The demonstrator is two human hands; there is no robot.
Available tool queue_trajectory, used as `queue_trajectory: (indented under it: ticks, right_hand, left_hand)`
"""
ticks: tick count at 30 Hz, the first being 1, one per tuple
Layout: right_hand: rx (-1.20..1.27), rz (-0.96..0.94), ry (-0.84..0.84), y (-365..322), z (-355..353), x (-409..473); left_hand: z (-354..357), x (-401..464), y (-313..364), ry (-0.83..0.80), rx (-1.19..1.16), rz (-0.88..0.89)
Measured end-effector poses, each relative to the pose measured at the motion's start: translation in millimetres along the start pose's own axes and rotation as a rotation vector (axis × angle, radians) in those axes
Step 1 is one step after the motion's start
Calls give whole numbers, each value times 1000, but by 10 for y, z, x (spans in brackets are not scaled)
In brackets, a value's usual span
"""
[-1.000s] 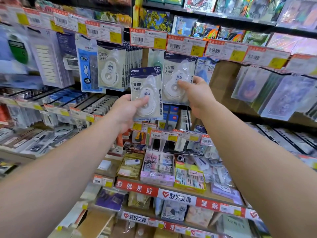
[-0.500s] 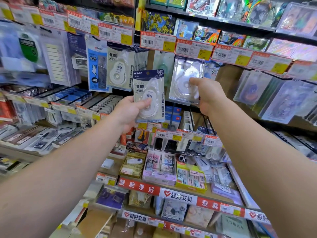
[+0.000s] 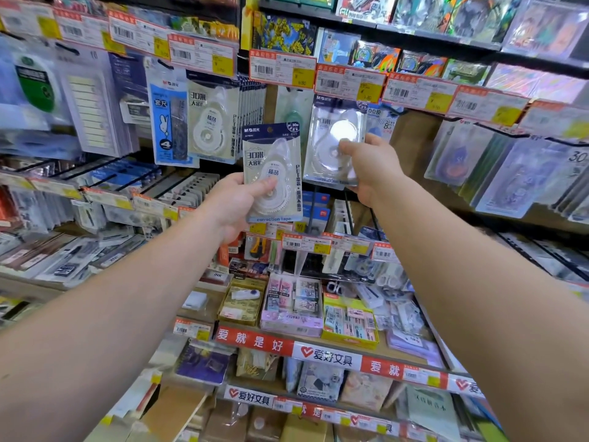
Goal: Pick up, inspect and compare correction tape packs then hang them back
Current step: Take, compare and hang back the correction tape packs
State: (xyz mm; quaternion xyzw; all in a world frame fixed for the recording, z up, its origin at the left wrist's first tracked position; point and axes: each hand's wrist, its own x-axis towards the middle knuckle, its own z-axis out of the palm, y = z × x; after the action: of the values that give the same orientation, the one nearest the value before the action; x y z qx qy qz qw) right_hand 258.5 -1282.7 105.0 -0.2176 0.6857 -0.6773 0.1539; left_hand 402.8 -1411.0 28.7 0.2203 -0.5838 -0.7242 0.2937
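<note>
My left hand (image 3: 237, 204) grips a correction tape pack (image 3: 276, 154) by its lower left, thumb across the clear blister; its navy-and-cream card faces me upright. My right hand (image 3: 371, 169) pinches a second correction tape pack (image 3: 328, 154) at its right edge, up against the peg display. That pack is tilted and glare hides its print. Whether it hangs on a hook I cannot tell. More of the same packs (image 3: 212, 122) hang in a row to the upper left.
Price tags (image 3: 282, 70) line the peg rail above. A blue ruler pack (image 3: 169, 122) hangs at the left. Lower shelves hold eraser boxes (image 3: 291, 306) and a red shelf strip (image 3: 287, 346). Hanging sleeves (image 3: 510, 167) fill the right side.
My right hand has tilted its pack, so the printed face gave way to glare. The left hand's pack stayed nearly still while the view shifted slightly.
</note>
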Motion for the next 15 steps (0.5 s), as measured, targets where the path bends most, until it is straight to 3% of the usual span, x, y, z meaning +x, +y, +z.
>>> queue_trajectory:
  ticks: [7, 15]
  right_hand:
    - [-175, -61, 106, 76, 41, 109]
    - [-385, -89, 100, 190, 107, 248]
  left_hand:
    - [-74, -27, 11, -8, 12, -1]
    - [-86, -6, -32, 12, 25, -21]
